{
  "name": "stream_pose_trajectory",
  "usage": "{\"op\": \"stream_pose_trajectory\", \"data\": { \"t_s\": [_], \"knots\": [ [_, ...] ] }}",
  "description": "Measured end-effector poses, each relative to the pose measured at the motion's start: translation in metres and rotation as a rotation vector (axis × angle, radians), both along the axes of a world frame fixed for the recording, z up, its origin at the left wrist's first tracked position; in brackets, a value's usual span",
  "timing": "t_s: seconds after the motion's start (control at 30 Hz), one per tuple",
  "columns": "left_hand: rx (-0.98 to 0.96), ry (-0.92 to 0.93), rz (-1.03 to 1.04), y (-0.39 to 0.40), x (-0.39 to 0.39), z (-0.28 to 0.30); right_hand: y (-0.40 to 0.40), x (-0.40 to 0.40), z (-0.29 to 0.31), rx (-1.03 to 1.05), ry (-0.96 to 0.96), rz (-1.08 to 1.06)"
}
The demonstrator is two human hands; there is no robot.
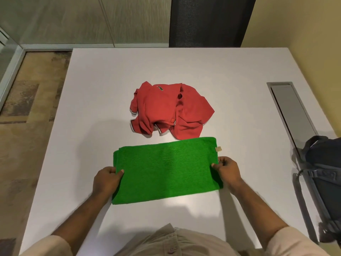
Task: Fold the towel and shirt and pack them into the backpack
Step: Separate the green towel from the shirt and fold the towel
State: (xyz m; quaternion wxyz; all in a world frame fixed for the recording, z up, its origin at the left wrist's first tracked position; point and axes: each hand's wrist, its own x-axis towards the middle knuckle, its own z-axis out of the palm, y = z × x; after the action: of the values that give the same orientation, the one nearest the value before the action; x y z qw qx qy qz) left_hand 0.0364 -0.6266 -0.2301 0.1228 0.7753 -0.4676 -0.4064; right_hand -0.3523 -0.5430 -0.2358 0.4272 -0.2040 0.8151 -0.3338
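White laminate table (103, 93) fills view. Nearest: flat green terry towel (166, 169), folded to a strip. Left hand (106, 180) pinches its 9 o'clock end, right hand (227, 169) its 3 o'clock end, probably to square it. Crumpled red polo shirt (169, 109) at 12 o'clock, unfolded. Dark navy backpack (322, 182) at 3 o'clock.

White table (103, 100) on patterned carpet (24, 111), yellow wall (299, 24) behind.
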Motion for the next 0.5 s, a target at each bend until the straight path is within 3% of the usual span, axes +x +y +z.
{"op": "stream_pose_trajectory", "data": {
  "t_s": [0.13,0.5],
  "knots": [
    [-0.049,0.143,0.183,0.009,0.009,0.001,0.006,0.003,0.006,-0.028,0.043,0.008],
    [-0.022,-0.061,0.062,0.051,0.019,-0.002,0.038,0.011,-0.001,0.009,0.062,0.101]
  ]
}}
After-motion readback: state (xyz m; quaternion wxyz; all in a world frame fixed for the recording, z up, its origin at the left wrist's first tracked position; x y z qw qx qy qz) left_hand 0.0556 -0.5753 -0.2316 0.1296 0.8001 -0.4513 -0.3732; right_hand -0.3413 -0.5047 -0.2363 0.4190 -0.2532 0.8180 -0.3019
